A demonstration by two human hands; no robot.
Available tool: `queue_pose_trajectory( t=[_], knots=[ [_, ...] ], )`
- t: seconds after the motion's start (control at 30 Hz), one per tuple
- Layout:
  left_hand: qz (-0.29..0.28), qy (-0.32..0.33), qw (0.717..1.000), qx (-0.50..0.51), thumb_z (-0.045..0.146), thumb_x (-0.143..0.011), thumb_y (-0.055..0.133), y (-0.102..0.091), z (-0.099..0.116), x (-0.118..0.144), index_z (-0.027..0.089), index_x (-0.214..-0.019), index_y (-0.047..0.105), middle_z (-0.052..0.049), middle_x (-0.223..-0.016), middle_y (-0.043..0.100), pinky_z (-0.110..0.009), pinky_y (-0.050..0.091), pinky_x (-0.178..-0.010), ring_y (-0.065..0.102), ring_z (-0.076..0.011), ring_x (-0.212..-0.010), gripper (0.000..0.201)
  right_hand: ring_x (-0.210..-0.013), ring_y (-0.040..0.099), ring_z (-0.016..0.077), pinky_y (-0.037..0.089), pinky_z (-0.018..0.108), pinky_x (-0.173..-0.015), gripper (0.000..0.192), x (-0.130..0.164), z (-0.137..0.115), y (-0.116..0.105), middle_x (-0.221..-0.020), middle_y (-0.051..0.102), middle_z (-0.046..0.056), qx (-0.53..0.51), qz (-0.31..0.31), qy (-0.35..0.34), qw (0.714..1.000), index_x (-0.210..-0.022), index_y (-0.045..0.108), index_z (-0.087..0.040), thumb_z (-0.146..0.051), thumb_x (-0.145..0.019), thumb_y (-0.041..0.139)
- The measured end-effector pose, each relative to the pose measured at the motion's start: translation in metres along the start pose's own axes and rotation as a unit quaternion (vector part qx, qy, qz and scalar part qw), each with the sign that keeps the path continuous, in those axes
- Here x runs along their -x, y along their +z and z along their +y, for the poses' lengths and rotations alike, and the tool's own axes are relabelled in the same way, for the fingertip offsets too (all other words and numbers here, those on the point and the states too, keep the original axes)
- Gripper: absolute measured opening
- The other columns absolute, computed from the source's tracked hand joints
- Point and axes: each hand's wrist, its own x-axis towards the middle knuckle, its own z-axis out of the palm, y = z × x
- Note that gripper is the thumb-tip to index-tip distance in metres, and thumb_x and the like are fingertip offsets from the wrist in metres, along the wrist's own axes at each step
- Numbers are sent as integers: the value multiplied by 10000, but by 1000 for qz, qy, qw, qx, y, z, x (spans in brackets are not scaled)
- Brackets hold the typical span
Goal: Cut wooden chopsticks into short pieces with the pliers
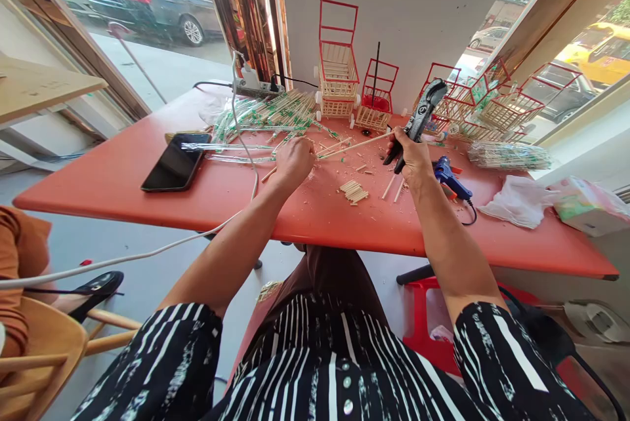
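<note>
My left hand (pixel 294 160) rests on the red table (pixel 123 178), its fingers closed around one end of a long thin wooden stick (pixel 354 145) that runs to the right. My right hand (pixel 412 157) grips a black cutting tool (pixel 418 120), whose lower end meets the stick's far end. A small pile of short cut stick pieces (pixel 353 191) lies between the two hands, with a few loose pieces (pixel 392 186) beside it.
Several little red-and-wood carts (pixel 338 73) stand at the back. Wrapped stick bundles (pixel 275 113) lie at the back left and another bundle (pixel 509 155) at the right. A phone (pixel 176 162), blue glue gun (pixel 449 175), power strip (pixel 253 85), white plastic bag (pixel 516 201) are around. Another person's sleeve (pixel 14 263) shows at left.
</note>
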Motion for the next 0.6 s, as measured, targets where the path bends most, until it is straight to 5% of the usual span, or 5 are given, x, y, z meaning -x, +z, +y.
queue_pose_trajectory(
  t=[0.1, 0.17, 0.27, 0.37, 0.6],
  knots=[
    [56, 8, 996, 72, 116, -834, 617, -1, -1, -2, 166, -1034, 798, -131, -1048, 777, -365, 471, -877, 670, -286, -1028, 274, -421, 533, 52, 485, 187, -414, 420, 1, 2, 1, -526, 597, -82, 18, -4, -6, 1000, -671, 593, -170, -388, -764, 940],
    [52, 5, 979, 198, 133, -860, 628, -3, 0, -2, 160, -978, 773, -93, -938, 750, -318, 473, -782, 632, -212, -856, 189, -428, 535, 52, 486, 185, -416, 419, 0, 3, 1, -534, 596, -81, 20, -3, -14, 1000, -679, 592, -171, -395, -772, 934],
    [-110, -12, 884, 454, 176, -911, 639, -6, 4, 1, 130, -853, 718, -26, -717, 632, -237, 357, -548, 436, -99, -555, 109, -434, 539, 54, 481, 181, -415, 419, -3, 3, -3, -547, 593, -80, 31, -8, -25, 999, -698, 587, -177, -411, -786, 924],
    [-239, -5, 776, 584, 186, -886, 735, -6, 7, 6, 98, -820, 722, -18, -650, 604, -202, 346, -505, 440, -70, -517, 111, -434, 544, 58, 481, 180, -418, 435, -7, 4, -7, -553, 585, -78, 54, -20, -38, 998, -708, 570, -189, -439, -791, 916],
    [-284, -34, 719, 634, 193, -899, 786, -1, 10, 17, 97, -859, 762, -92, -735, 753, -192, 474, -563, 623, -102, -597, 106, -427, 538, 61, 475, 177, -420, 459, -8, 6, -6, -540, 562, -81, 89, -35, -63, 993, -716, 539, -205, -485, -810, 890]
  ],
)
